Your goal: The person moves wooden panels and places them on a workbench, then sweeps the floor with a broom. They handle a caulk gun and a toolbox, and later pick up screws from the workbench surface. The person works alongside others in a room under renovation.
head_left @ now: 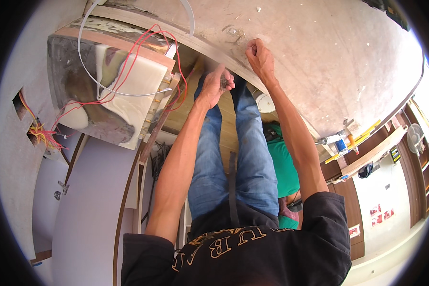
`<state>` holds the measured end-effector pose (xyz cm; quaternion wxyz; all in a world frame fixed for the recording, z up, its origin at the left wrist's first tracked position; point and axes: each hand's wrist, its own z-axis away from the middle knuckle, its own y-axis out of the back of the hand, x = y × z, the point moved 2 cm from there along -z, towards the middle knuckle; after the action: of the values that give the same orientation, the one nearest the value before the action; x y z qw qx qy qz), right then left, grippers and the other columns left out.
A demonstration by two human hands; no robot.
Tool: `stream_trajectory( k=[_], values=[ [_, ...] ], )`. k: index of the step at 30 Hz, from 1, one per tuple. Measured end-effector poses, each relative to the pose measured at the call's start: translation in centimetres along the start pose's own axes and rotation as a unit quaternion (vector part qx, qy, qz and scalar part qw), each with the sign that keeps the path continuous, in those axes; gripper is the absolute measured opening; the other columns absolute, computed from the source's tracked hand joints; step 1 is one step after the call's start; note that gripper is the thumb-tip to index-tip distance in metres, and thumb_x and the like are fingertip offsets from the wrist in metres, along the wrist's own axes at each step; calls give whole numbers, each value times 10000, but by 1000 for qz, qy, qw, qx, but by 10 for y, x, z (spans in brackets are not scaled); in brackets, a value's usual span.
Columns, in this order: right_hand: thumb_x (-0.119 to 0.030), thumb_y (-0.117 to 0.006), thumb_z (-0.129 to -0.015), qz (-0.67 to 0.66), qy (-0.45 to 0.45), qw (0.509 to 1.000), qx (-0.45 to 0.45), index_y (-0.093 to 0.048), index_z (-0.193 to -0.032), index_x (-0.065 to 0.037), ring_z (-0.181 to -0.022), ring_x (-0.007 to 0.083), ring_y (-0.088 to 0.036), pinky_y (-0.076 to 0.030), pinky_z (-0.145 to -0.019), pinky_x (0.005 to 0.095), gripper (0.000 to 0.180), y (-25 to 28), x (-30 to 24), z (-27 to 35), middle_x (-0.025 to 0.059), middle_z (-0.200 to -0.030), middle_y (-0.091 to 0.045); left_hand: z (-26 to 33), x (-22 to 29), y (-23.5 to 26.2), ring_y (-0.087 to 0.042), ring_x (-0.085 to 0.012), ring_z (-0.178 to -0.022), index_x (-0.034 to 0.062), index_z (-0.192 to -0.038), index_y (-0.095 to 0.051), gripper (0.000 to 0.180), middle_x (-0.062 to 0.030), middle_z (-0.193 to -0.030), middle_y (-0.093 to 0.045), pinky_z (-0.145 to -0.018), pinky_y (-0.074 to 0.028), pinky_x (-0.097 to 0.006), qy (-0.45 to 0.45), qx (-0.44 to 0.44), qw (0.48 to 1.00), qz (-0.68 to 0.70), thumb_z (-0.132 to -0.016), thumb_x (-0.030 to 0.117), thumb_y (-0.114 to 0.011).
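Note:
My left hand (216,87) is palm-up in front of my jeans, near the edge of a large dusty board (310,62). Its fingers curl around a clump of small dark pieces (224,84), perhaps nails or screws, too small to make out surely. On the board's near side my right hand (260,59) is closed in a pinch, its fingertips bent against the surface. Whatever it may hold is hidden. Left of my hands, thin red wires (138,50) and a white strip (83,57) hang over a stained, pale block-like panel (143,90).
A bundle of loose coloured wires (45,133) comes out of the left wall. A person in a green shirt (282,164) is close behind my right arm. At the board's right edge lie a caulking gun (330,139) and a yellow level (362,138). A fan (415,138) stands farther right.

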<state>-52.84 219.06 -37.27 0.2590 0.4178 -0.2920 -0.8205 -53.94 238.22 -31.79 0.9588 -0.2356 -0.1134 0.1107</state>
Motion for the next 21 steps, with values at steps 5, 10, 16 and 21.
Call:
stream_trajectory(
  k=[5, 10, 16, 21],
  values=[
    [-316, -592, -841, -27, 3, 999, 23, -603, -825, -35, -667, 348, -594, -455, -618, 434, 282, -8, -15, 0, 179, -702, -610, -4, -5, -2, -542, -163, -666, 114, -724, -497, 386, -45, -712, -546, -602, -424, -267, 2, -11, 1000, 6, -935, 436, -514],
    [-324, -584, -847, -20, -49, 998, 24, -607, -863, -42, -699, 361, -609, -460, -641, 445, 284, -12, -31, -3, 175, -727, -626, 0, -4, -5, -573, -177, -637, 83, -710, -521, 399, -71, -712, -566, -594, -450, -260, -6, 3, 1000, -1, -944, 405, -492],
    [-212, -587, -839, -16, -3, 998, 53, -607, -936, -58, -619, 311, -607, -461, -594, 398, 183, -4, -20, 11, 128, -649, -604, -1, 1, 5, -541, -164, -658, 112, -717, -497, 398, -43, -708, -544, -595, -423, -262, -1, 7, 1000, -1, -933, 446, -513],
    [-180, -574, -846, 25, 55, 997, 49, -600, -946, -76, -581, 292, -585, -452, -569, 386, 146, -6, -11, 12, 113, -621, -581, -4, -2, 2, -544, -165, -660, 112, -714, -502, 402, -45, -710, -549, -591, -421, -263, -4, -9, 1000, 7, -932, 450, -513]
  ],
)
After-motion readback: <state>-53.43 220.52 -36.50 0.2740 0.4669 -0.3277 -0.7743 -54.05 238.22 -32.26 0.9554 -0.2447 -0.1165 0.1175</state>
